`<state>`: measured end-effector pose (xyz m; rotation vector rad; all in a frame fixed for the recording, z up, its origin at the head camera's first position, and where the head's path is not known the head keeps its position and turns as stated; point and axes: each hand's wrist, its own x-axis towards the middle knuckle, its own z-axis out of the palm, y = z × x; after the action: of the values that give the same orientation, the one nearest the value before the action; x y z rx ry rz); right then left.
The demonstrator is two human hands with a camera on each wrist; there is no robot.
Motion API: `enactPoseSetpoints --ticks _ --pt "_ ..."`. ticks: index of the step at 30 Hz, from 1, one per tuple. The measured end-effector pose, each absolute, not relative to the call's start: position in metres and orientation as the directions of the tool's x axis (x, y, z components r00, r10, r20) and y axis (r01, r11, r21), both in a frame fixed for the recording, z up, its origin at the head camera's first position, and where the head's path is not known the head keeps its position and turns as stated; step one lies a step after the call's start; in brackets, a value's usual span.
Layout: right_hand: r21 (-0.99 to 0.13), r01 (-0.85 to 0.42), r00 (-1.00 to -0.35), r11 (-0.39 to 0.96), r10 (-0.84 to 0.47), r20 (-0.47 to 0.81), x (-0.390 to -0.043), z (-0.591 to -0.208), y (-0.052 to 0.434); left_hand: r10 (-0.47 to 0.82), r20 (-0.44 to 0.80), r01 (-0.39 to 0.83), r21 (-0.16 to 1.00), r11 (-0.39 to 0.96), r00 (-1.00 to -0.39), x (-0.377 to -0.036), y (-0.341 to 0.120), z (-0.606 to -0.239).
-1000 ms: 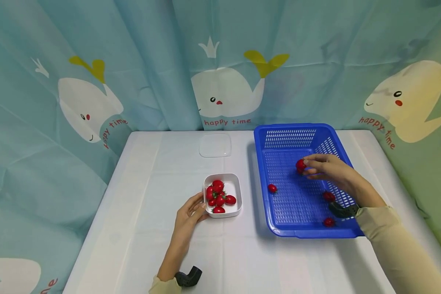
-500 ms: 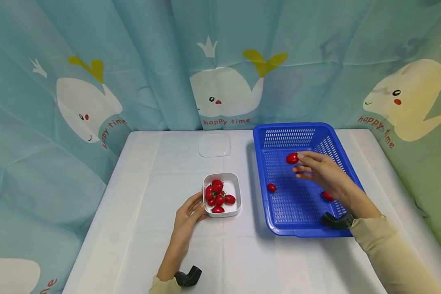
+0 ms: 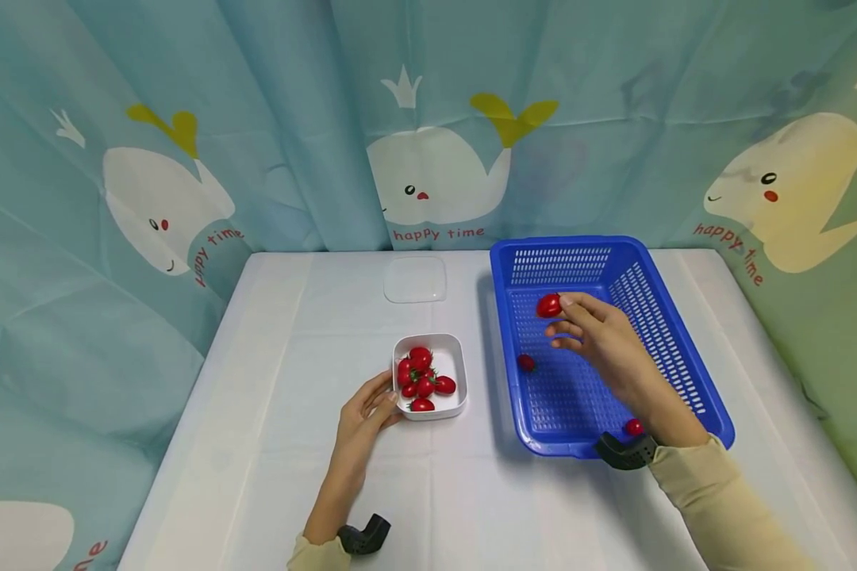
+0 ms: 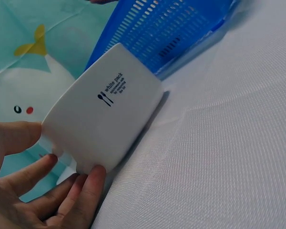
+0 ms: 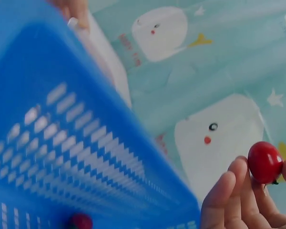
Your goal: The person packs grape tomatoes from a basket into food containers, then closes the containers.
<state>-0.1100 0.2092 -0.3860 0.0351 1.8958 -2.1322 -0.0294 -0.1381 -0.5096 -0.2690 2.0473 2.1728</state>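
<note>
My right hand (image 3: 607,341) pinches a red cherry tomato (image 3: 549,305) between thumb and fingertips, held above the blue basket (image 3: 503,341). In the right wrist view the same tomato (image 5: 265,162) shows a bit of green stem underneath. My left hand (image 3: 364,411) holds the near left corner of a small white square container (image 3: 457,408), its thumb and fingers set around that corner. Several cherry tomatoes (image 3: 425,386) lie inside, grouped to the left. Printed lettering marks the container's side (image 4: 109,109) in the left wrist view.
Within the basket, one cherry tomato (image 3: 525,363) lies by the left wall and another (image 3: 634,427) near the front, beside my right wrist. A clear flat lid (image 3: 415,280) rests on the white tabletop behind the container. A whale-print curtain (image 3: 293,159) surrounds the table.
My right hand has lifted the cherry tomato off the basket floor and carried it left, toward the container. My left hand stays on the container.
</note>
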Motion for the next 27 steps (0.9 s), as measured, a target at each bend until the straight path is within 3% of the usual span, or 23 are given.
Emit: enactPoseSetpoints --ticks 21,27 --pt "-0.966 0.239 -0.969 -0.100 -0.092 -0.230 -0.087 -0.404 0.126 -0.026 -0.226 -0.223 0.972 -0.068 -0.974 -0.029 -0.138 -0.508" --pt "-0.987 0.154 -0.986 0.050 -0.053 -0.157 -0.080 -0.411 0.103 -0.026 -0.234 -0.232 0.970 -0.073 -0.972 -0.029 -0.137 -0.509"
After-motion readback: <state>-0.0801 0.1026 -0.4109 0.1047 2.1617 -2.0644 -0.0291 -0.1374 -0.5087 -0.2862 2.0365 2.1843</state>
